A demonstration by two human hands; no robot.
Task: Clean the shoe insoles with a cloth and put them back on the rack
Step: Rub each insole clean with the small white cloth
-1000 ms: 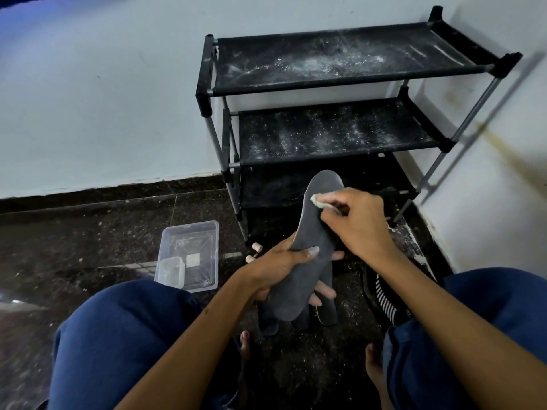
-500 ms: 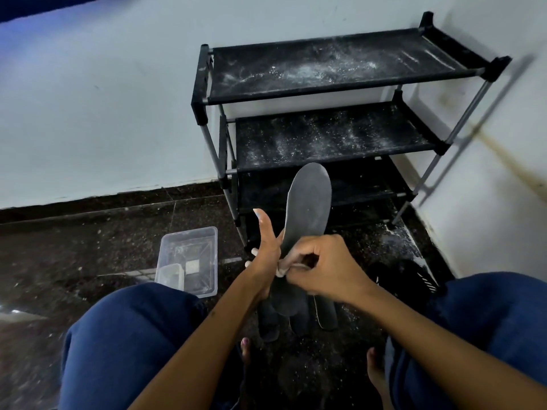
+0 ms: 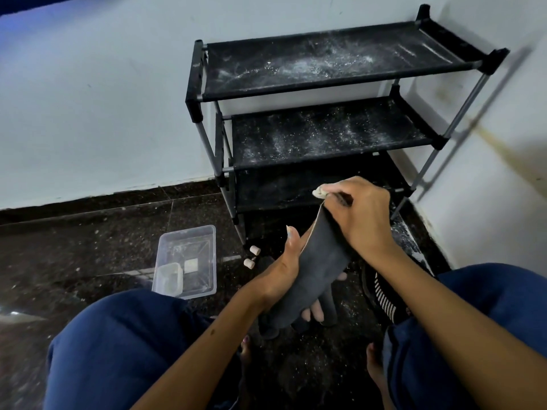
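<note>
Head view: insole (image 3: 318, 264) tip behind right hand (image 3: 362, 214)

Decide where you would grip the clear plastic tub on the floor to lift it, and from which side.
Grip the clear plastic tub by its long rim, coming down from above: it sits upright and open-topped on the floor, so the rim is exposed. Take the edge away from the small container in its near corner. Hedged: its weight is unknown.

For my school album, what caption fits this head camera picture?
Left hand holds a dark grey foam insole while right hand rubs its top with a small white cloth.
</note>
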